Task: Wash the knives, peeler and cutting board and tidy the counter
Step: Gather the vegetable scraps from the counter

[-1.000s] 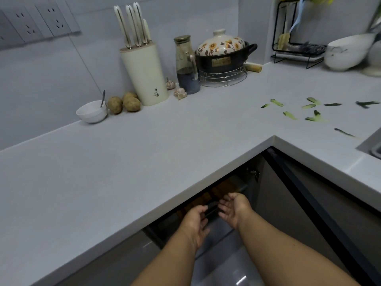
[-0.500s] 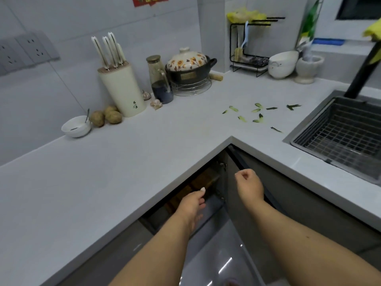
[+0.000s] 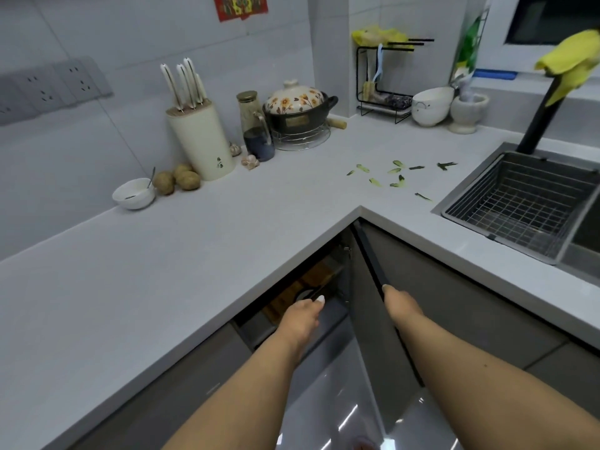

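Observation:
Below the grey counter (image 3: 194, 254) the corner cabinet stands open. A wooden cutting board (image 3: 313, 279) shows inside it, partly in shadow. My left hand (image 3: 302, 315) reaches into the opening just in front of the board, fingers relaxed and holding nothing I can see. My right hand (image 3: 401, 305) grips the dark top edge of the cabinet door (image 3: 370, 254), its fingers hidden behind it. Three white-handled knives (image 3: 186, 81) stand in a cream knife block (image 3: 203, 141) at the back. Several green peel scraps (image 3: 396, 177) lie near the sink. No peeler is visible.
A sink (image 3: 454, 206) with a wire basket (image 3: 526, 203) and a black faucet (image 3: 539, 121) under a yellow cloth (image 3: 571, 63) is at right. Along the wall stand a bowl with a spoon (image 3: 133, 193), potatoes (image 3: 177, 181), an oil bottle (image 3: 256, 128), a clay pot (image 3: 298, 105) and a rack (image 3: 386, 79).
My right hand came out of the cabinet and took the door's top edge. My left hand stayed at the opening. The view swung right and now takes in the sink.

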Demonstrator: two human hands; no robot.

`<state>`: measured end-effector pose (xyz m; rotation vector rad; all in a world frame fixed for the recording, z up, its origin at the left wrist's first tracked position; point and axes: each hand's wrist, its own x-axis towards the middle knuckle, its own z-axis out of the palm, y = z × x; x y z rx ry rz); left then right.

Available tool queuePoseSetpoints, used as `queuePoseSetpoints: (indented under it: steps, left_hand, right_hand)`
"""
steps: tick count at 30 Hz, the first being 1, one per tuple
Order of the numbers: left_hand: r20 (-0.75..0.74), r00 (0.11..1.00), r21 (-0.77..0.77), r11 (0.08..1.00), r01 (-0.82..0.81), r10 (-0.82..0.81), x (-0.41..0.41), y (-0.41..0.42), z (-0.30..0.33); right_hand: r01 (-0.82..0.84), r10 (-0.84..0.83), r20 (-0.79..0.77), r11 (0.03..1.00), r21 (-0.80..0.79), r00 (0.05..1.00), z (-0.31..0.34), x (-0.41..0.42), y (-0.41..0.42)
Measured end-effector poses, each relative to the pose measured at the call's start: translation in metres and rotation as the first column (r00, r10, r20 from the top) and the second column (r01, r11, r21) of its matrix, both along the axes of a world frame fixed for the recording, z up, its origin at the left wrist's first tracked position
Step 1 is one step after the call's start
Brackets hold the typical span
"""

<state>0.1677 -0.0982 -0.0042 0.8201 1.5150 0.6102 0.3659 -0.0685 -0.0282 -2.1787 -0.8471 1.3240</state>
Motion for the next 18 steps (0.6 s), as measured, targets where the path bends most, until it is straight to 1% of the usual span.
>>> queuePoseSetpoints:
  steps: [3, 4, 7, 8, 10, 12, 13, 15, 18]
  left_hand:
    - [-0.050, 0.999, 0.016, 1.000, -0.010, 0.011, -0.009, 0.001, 0.003]
    - [-0.044, 0.999, 0.016, 1.000, -0.021, 0.021, -0.013, 0.002, 0.006]
    - [0.074, 0.995, -0.079, 0.995, -0.067, 0.073, -0.017, 0.003, 0.014]
    - [0.105, 0.992, -0.118, 0.992, -0.053, 0.066, -0.018, 0.003, 0.017]
    - [0.111, 0.993, -0.180, 0.983, -0.025, 0.045, -0.021, 0.005, 0.015]
    - [0.055, 0.998, -0.216, 0.976, -0.013, 0.025, -0.025, 0.007, 0.012]
    - [0.014, 1.000, -0.223, 0.975, -0.012, 0.015, -0.029, 0.010, 0.008]
    - [-0.059, 0.998, -0.237, 0.971, -0.028, 0.014, -0.040, 0.016, 0.002]
    - [-0.110, 0.993, -0.241, 0.968, -0.065, 0.039, -0.054, 0.028, 0.001]
  right_hand:
    - [-0.047, 0.046, -0.045, 0.999, -0.003, 0.998, 0.004, -0.028, -0.005]
    - [-0.059, 0.059, -0.049, 0.998, 0.004, 0.997, 0.004, -0.039, -0.005]
    - [-0.059, 0.060, -0.109, 0.998, 0.016, 0.992, 0.006, -0.067, -0.007]
    - [-0.061, 0.062, -0.151, 0.998, 0.010, 0.987, 0.006, -0.077, -0.005]
    - [-0.030, 0.025, -0.331, 1.000, -0.010, 0.943, 0.000, -0.096, 0.002]
    - [-0.004, -0.020, -0.483, 0.999, -0.049, 0.876, 0.003, -0.110, 0.009]
    - [-0.016, -0.016, -0.518, 0.998, -0.057, 0.855, 0.002, -0.116, 0.014]
    - [-0.053, 0.011, -0.537, 0.997, -0.063, 0.843, 0.001, -0.126, 0.024]
    - [-0.054, 0.003, -0.580, 0.996, -0.070, 0.814, -0.002, -0.135, 0.039]
